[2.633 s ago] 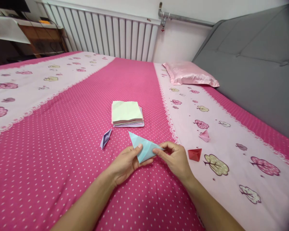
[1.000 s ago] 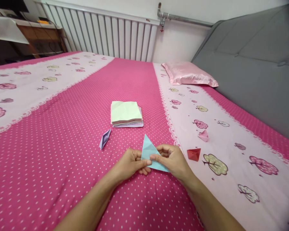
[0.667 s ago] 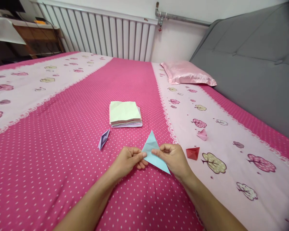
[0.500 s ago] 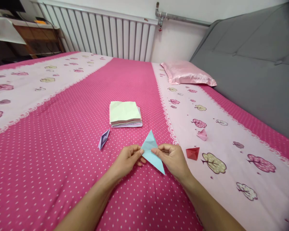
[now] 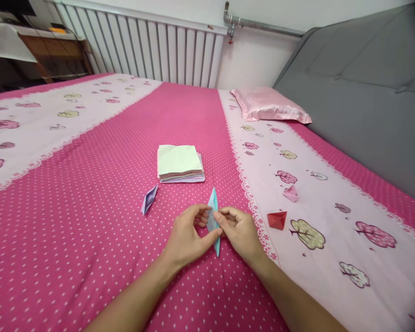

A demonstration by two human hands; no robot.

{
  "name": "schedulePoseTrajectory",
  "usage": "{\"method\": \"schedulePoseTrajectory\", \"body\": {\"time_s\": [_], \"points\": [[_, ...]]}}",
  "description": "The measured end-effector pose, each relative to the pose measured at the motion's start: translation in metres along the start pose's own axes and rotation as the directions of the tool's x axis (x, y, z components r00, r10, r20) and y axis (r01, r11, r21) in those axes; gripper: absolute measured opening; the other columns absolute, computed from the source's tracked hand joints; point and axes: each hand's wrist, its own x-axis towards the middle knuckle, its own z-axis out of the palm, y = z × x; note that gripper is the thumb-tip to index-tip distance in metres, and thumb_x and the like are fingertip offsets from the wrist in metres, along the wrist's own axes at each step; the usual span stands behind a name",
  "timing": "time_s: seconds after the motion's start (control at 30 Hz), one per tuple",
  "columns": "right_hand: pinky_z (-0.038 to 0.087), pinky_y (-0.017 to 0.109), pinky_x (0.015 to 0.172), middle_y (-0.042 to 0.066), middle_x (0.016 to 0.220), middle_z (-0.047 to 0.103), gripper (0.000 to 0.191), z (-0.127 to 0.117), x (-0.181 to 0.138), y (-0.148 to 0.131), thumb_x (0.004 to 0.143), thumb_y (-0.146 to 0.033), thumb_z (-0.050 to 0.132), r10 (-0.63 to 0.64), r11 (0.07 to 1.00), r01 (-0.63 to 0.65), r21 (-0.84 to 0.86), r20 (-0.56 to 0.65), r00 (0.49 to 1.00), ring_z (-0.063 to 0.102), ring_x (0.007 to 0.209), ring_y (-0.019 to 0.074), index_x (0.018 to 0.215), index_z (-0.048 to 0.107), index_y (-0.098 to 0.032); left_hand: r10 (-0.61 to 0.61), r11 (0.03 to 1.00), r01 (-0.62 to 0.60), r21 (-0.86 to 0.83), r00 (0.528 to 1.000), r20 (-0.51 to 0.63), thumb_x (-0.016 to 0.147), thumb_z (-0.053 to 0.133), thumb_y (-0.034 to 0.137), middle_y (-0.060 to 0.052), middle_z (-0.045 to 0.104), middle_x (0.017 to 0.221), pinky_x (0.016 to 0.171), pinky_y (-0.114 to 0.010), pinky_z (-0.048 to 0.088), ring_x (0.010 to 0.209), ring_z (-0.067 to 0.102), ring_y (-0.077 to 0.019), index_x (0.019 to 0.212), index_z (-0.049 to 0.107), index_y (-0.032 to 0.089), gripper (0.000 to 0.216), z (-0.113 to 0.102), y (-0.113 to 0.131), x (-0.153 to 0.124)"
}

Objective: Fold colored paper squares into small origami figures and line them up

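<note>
A light blue folded paper boat (image 5: 212, 221) stands between my two hands, its long pointed ends facing away from and towards me. My left hand (image 5: 190, 233) holds it from the left, thumb near the close end and curled fingers at its side. From the right, my right hand (image 5: 237, 228) pinches its middle between thumb and fingers. To the left lies a purple paper boat (image 5: 149, 200). On the right are a red paper boat (image 5: 277, 220) and a pink paper boat (image 5: 291, 193). The underside of the blue paper is hidden.
Beyond my hands sits a stack of coloured square paper (image 5: 180, 161), pale green on top. A pink pillow (image 5: 269, 105) rests by the grey headboard (image 5: 359, 87). Behind the pink dotted bedspread (image 5: 107, 184) runs a white radiator (image 5: 159, 46).
The blue paper has turned from a flat, slanted diamond shape to a narrow upright boat form seen edge-on. My left thumb has moved down along it; the other paper boats stay put.
</note>
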Motion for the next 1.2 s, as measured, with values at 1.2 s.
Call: {"method": "schedulePoseTrajectory", "body": {"time_s": [1.2], "points": [[0.047, 0.018, 0.046, -0.001, 0.062, 0.062, 0.029, -0.001, 0.005, 0.002, 0.071, -0.041, 0.066, 0.176, 0.968, -0.181, 0.174, 0.041, 0.984, 0.06, 0.05, 0.0094, 0.08, 0.062, -0.013, -0.193, 0.965, 0.211, -0.158, 0.973, 0.123, 0.063, 0.074, 0.027, -0.008, 0.063, 0.083, 0.074, -0.035, 0.05, 0.077, 0.061, -0.0181, 0.095, 0.055, 0.01, 0.041, -0.001, -0.011, 0.01]]}}
